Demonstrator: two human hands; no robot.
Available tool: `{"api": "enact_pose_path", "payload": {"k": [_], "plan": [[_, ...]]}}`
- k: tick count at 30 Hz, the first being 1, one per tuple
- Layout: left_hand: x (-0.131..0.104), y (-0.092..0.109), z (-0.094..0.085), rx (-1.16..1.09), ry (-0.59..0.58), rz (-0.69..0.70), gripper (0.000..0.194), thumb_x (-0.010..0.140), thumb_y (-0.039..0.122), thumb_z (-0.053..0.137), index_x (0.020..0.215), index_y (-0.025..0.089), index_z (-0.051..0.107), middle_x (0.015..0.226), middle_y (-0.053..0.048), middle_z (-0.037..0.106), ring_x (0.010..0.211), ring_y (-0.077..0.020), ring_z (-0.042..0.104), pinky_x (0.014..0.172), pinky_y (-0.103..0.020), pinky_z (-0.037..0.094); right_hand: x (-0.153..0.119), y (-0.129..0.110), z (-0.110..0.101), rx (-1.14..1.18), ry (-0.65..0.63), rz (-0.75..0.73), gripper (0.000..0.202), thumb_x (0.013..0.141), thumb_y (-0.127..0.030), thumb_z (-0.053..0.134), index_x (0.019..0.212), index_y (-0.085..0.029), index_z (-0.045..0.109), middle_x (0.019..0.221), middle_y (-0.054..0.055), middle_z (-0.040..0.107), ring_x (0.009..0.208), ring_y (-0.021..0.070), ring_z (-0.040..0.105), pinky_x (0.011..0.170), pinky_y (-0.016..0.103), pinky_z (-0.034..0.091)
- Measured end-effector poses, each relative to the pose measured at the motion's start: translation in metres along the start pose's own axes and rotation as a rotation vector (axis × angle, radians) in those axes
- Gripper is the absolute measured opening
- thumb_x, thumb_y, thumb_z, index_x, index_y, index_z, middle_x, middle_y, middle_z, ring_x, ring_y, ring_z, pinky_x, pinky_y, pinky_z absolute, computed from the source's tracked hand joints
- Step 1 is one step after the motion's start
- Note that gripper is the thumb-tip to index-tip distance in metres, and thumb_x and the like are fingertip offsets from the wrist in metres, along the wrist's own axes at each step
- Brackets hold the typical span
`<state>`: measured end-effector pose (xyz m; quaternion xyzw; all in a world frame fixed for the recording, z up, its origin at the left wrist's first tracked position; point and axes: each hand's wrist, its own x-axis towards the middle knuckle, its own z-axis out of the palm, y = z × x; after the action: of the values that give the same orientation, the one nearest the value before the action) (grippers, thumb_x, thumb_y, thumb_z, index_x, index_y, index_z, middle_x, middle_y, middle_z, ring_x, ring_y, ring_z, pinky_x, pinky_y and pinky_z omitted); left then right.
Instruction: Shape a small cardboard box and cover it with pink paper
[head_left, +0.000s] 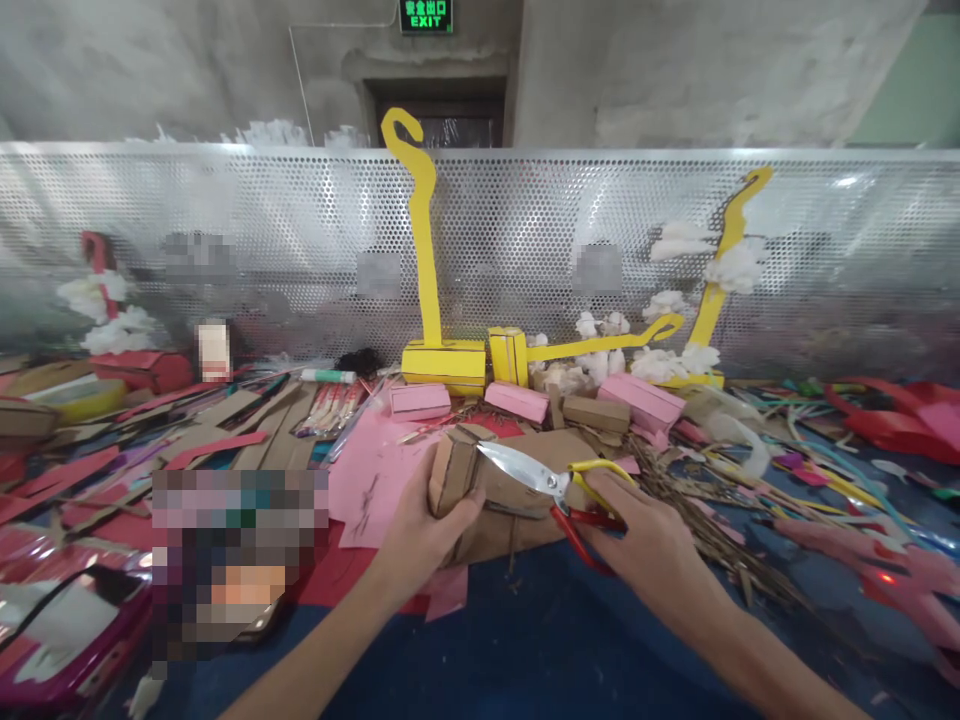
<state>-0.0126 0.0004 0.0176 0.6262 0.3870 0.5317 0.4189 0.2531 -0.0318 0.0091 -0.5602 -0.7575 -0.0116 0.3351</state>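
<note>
My left hand (436, 518) grips a small folded piece of brown cardboard (455, 468), thumb in front and fingers behind. In my right hand (637, 525) is a pair of scissors (525, 468) with one yellow and one red handle. The blades point left and their tips are beside the cardboard piece's upper right edge; whether they touch it I cannot tell. Beneath them lies a flat brown cardboard sheet (536, 525) on pink paper (367, 480). Behind my hands, pink boxes (516, 401) and a brown box (596, 413) lie in a row.
A yellow hooked stand (427, 260) rises behind, before a perforated metal panel (300, 240). Cardboard strips (259, 440) litter the left. To the right are brown scraps (675, 490) and a pink glue gun (870, 565) with a red light. Blue tabletop (525, 650) shows in front.
</note>
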Motion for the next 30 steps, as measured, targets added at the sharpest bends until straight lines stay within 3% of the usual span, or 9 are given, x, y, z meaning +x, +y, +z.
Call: {"api": "enact_pose_path", "payload": {"k": [3, 10, 17, 23, 30], "plan": [[0.0, 0.003, 0.0, -0.026, -0.025, -0.019, 0.053, 0.088, 0.035, 0.071, 0.136, 0.022, 0.055, 0.125, -0.006, 0.072, 0.114, -0.0262, 0.067, 0.099, -0.037, 0.053, 0.001, 0.002, -0.002, -0.004, 0.043, -0.01, 0.017, 0.088, -0.019, 0.057, 0.1, -0.026, 0.067, 0.101, 0.004, 0.076, 0.084, 0.0209, 0.073, 0.071, 0.026, 0.051], [0.0, 0.002, 0.0, -0.031, -0.026, 0.026, 0.054, 0.087, 0.035, 0.073, 0.136, 0.022, 0.055, 0.13, -0.008, 0.07, 0.122, -0.0269, 0.065, 0.104, -0.038, 0.051, 0.003, 0.008, -0.001, -0.015, 0.047, 0.081, 0.022, 0.087, -0.023, 0.06, 0.106, -0.024, 0.071, 0.086, 0.004, 0.078, 0.073, 0.0222, 0.073, 0.064, 0.026, 0.051], [0.0, -0.003, -0.001, -0.047, -0.022, 0.013, 0.049, 0.087, 0.033, 0.072, 0.133, 0.023, 0.057, 0.13, -0.006, 0.071, 0.12, -0.0257, 0.066, 0.103, -0.036, 0.052, 0.004, -0.002, -0.001, -0.062, 0.093, 0.04, 0.025, 0.095, -0.036, 0.06, 0.116, -0.023, 0.059, 0.119, 0.011, 0.067, 0.102, 0.0262, 0.07, 0.083, 0.032, 0.055], [0.001, -0.002, -0.001, -0.05, 0.021, -0.011, 0.048, 0.086, 0.035, 0.074, 0.13, 0.024, 0.06, 0.123, -0.006, 0.074, 0.113, -0.0265, 0.069, 0.097, -0.037, 0.055, 0.003, -0.007, -0.001, -0.167, 0.099, -0.073, 0.034, 0.096, -0.038, 0.059, 0.125, -0.021, 0.055, 0.132, 0.015, 0.06, 0.113, 0.0301, 0.067, 0.094, 0.038, 0.054], [0.0, 0.0, 0.0, -0.041, -0.021, -0.001, 0.043, 0.088, 0.034, 0.071, 0.129, 0.023, 0.06, 0.121, -0.005, 0.073, 0.112, -0.0251, 0.068, 0.097, -0.035, 0.054, 0.002, 0.002, -0.001, -0.117, 0.063, -0.056, 0.029, 0.093, -0.026, 0.057, 0.122, -0.023, 0.059, 0.125, 0.01, 0.069, 0.107, 0.0265, 0.071, 0.083, 0.032, 0.056]]}}
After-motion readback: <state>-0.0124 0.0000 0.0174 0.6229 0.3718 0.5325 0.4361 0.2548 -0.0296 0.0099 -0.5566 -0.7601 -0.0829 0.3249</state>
